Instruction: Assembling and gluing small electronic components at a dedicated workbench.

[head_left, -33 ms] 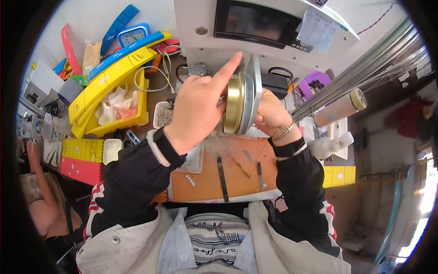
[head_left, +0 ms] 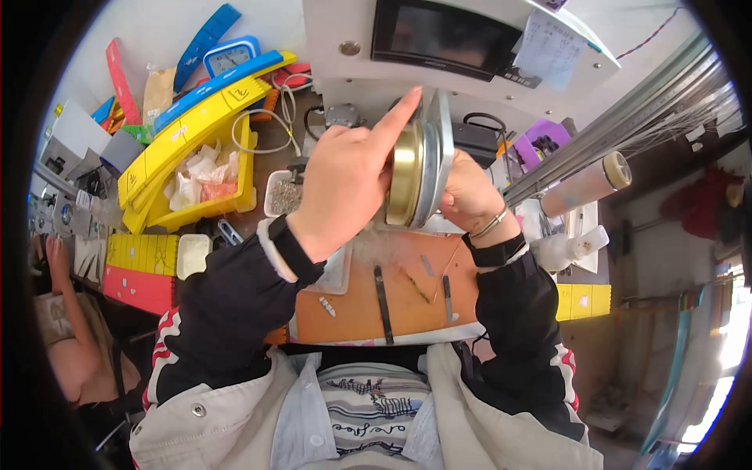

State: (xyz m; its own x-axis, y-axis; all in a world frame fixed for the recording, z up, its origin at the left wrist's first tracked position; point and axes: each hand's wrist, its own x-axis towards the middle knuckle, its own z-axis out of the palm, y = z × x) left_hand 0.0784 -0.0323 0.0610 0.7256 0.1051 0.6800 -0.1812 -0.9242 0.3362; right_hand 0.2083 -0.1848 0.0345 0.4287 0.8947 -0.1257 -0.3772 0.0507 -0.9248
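In front of the machine I hold a round metal part (head_left: 403,176), with a brass-coloured ring on its left face and a grey metal plate (head_left: 443,149) on its right. The part stands on edge, above the bench. My left hand (head_left: 341,184) is at the brass side, its index finger stretched up along the rim. The other left fingers are curled in at the ring, their tips mostly hidden. Around the plate's right side my right hand (head_left: 470,188) is closed, thumb at the near edge and some fingers out of sight.
An orange-brown work board (head_left: 360,313) bears thin dark strips. A machine with a screen (head_left: 439,39) stands behind. Left are a yellow bin (head_left: 249,200), a tray of small pieces (head_left: 282,196) and a white dish (head_left: 193,257). A bottle (head_left: 568,247) stands right. Another person's arm (head_left: 70,301) shows far left.
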